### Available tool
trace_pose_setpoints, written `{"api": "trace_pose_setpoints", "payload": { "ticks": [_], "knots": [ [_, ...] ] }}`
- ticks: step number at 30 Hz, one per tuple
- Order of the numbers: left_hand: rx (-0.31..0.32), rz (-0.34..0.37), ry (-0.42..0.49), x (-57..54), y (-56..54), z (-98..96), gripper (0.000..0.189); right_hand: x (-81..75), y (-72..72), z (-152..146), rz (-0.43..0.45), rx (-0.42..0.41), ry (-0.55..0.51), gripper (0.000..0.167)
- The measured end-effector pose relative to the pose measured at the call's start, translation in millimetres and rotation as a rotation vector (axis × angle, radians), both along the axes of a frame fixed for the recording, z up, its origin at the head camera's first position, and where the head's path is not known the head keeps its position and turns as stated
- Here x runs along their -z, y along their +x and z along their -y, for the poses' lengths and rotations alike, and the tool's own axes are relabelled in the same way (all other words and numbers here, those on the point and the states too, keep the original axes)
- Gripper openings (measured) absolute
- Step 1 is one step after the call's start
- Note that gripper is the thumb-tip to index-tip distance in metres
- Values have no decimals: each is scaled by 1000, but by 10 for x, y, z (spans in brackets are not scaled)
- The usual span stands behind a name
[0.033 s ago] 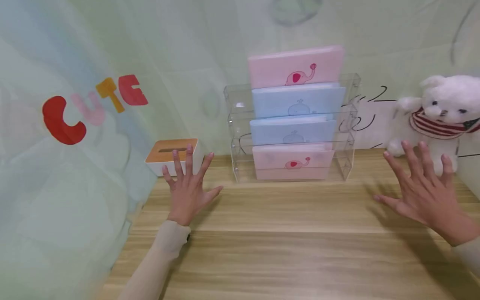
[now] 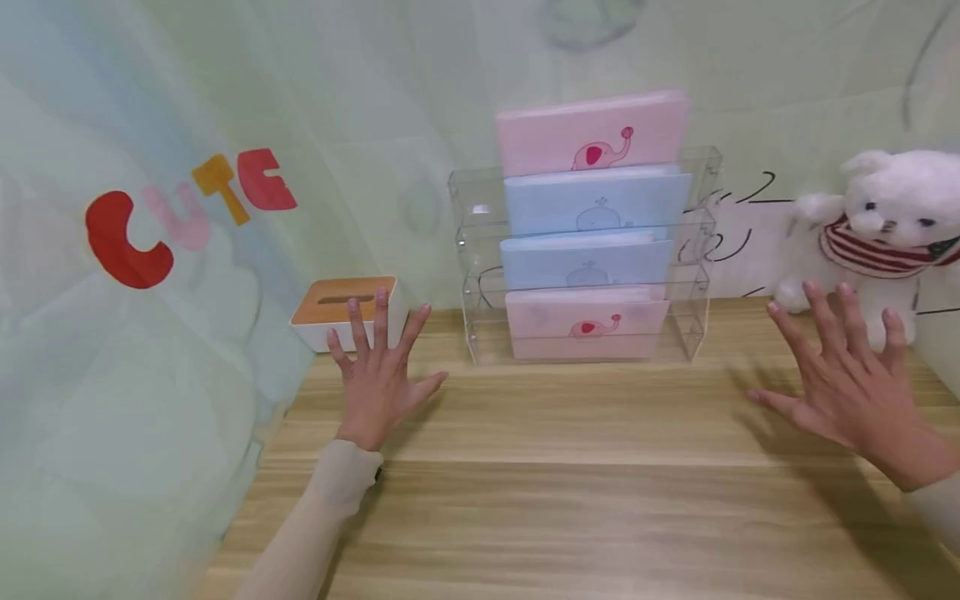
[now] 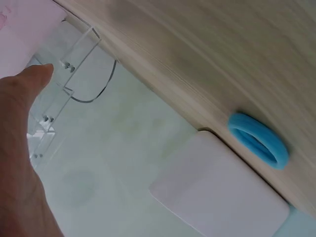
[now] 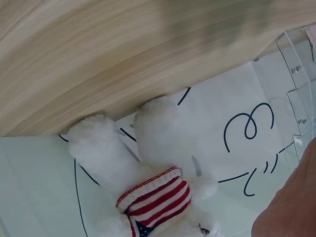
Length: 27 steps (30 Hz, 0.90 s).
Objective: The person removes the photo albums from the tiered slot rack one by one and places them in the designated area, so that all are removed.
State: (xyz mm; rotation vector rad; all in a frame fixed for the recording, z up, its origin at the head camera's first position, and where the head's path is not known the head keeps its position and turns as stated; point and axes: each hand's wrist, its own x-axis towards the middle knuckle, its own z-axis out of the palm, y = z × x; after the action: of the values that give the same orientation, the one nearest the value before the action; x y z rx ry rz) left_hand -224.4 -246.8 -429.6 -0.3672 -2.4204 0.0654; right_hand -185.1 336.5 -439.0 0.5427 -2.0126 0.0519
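My left hand (image 2: 375, 383) is spread with straight fingers above the left part of the table, holding nothing. Beyond its fingertips stands a white tissue box (image 2: 341, 298) with a wooden lid. In the left wrist view, a blue stretchy-looking ring (image 3: 259, 140) lies on the table close to that box; the head view hides it behind the hand. Over at the right, my right hand (image 2: 855, 383) is likewise spread and holds nothing. Its fingertips overlap a white teddy bear (image 2: 888, 200) in a red-and-white striped garment.
Between the hands, at the back, a clear tiered rack (image 2: 480, 250) holds pink (image 2: 547, 137) and blue booklets (image 2: 543, 204) with elephant and whale drawings. The wooden table (image 2: 570, 500) meets a pale fabric backdrop (image 2: 360, 167) behind, with the letters CUTE on the left.
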Motion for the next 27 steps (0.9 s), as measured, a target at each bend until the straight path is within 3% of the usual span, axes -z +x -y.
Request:
{"api": "trace_pose_setpoints", "payload": {
  "ticks": [6, 9, 12, 15, 17, 20, 23, 27],
  "knots": [
    [54, -15, -48, 16, -36, -8, 123, -88, 3, 60, 55, -16, -11, 98],
    [117, 54, -115, -18, -2, 58, 120, -121, -1, 66, 90, -35, -17, 100],
    [172, 180, -165, -119, 63, 158, 121, -139, -24, 59, 119, -56, -24, 100],
    [157, 246, -172, -274, 86, 225, 123, -194, -43, 89, 254, -58, -24, 105],
    [135, 262, -108, -331, 34, 183, 121, -254, -65, 155, 372, -71, -38, 105],
    [156, 279, 60, -296, -137, -3, 109, -365, -121, 334, 549, -138, -96, 93],
    [222, 325, 241, -173, -334, -218, 94, -436, -211, 529, 611, -237, -156, 86],
    [270, 364, 377, -33, -503, -373, 86, -460, -300, 704, 650, -279, -189, 77]
  ]
}}
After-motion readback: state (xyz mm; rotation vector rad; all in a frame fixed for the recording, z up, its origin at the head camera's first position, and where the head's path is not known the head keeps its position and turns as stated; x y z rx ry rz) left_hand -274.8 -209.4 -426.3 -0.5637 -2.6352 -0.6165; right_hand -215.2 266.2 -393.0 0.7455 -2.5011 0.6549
